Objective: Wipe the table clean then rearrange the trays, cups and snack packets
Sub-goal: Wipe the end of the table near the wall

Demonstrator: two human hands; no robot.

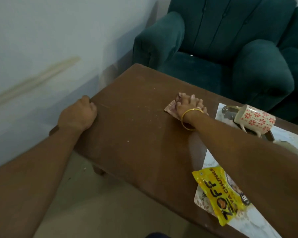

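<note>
My right hand [190, 104] presses flat on a pinkish cloth [171, 107] near the far side of the brown wooden table [136, 134], fingers spread over it. Pale crumbs and dust speckle the tabletop left of the cloth. Over the table's left edge my left hand [79, 114] rests with its fingers curled, holding nothing. A cream cup with red flowers [255, 120] lies on its side on a white tray [221, 110] at the right. A yellow snack packet [218, 194] lies on a second white tray [199, 200] near the front right, partly under my right forearm.
Two teal armchairs [222, 48] stand just beyond the table's far edge. A pale wall [50, 48] runs along the left. Beige floor [101, 203] shows below the table's near edge, with one table leg [99, 170] visible.
</note>
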